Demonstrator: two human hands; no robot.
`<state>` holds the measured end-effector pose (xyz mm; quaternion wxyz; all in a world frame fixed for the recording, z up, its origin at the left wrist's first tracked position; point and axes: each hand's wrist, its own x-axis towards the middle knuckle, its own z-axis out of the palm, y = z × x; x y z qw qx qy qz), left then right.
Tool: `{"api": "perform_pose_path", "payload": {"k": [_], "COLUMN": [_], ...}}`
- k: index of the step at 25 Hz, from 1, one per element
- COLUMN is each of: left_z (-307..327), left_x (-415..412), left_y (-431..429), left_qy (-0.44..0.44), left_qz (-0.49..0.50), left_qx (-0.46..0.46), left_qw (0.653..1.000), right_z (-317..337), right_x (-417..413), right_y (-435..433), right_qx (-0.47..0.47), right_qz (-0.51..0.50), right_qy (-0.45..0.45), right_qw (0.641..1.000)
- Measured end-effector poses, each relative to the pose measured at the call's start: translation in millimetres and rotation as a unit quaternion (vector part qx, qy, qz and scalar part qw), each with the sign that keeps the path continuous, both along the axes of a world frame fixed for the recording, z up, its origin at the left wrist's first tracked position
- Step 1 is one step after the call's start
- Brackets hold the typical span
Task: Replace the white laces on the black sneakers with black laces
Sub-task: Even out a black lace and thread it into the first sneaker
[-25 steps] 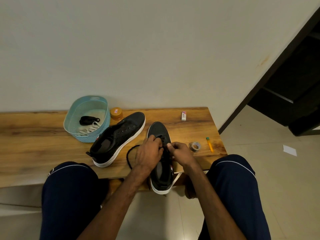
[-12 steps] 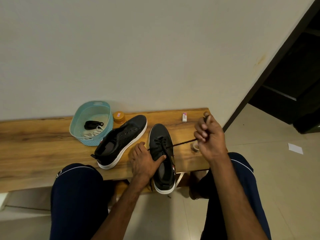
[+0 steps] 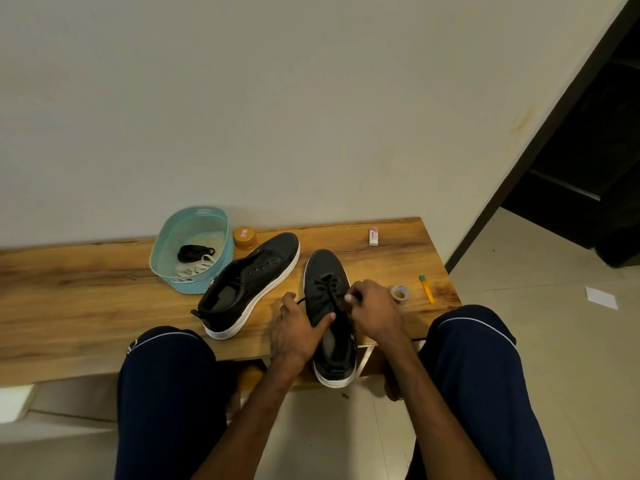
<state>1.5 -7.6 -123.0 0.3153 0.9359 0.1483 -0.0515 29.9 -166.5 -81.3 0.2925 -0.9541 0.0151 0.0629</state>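
Two black sneakers with white soles lie on a wooden bench. The right sneaker points away from me, partly threaded with a black lace. My left hand grips its left side, thumb across the tongue. My right hand pinches the black lace at the eyelets on the shoe's right side. The left sneaker lies slanted with no lace in its eyelets. A teal basket behind it holds a bundled black lace and white laces.
An orange-lidded jar stands beside the basket. A small white eraser, a tape roll and a yellow pen lie on the bench's right end. My knees frame the bench edge. A dark doorway opens at the right.
My right hand drew the lace out far to the right, then came back to the shoe's eyelets. My left hand shifted from the laces to gripping the shoe's side.
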Motion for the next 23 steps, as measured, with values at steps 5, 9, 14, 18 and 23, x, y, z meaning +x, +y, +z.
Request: {"api": "perform_pose_path", "payload": {"k": [5, 9, 14, 18, 23], "left_z": [2, 9, 18, 23, 27], "left_x": [0, 1, -3, -3, -5], "left_y": [-2, -5, -8, -11, -13], "left_qy": [0.023, 0.009, -0.068, -0.081, -0.094], "left_qz": [-0.004, -0.035, -0.098, -0.095, -0.05], "left_qx": [-0.014, 0.024, 0.137, 0.09, 0.023], "left_qw": [1.0, 0.999, 0.983, 0.988, 0.994], "right_z": [85, 83, 35, 42, 31], "right_x": [-14, -14, -2, 1, 7], "right_y": [-49, -75, -52, -46, -23], "right_qx": [0.404, 0.234, -0.03, 0.074, 0.233], "right_qz": [-0.065, -0.035, 0.017, -0.026, -0.06], "right_qy": [-0.207, -0.093, 0.106, 0.024, -0.011], "right_qw": [0.889, 0.967, 0.994, 0.997, 0.971]}}
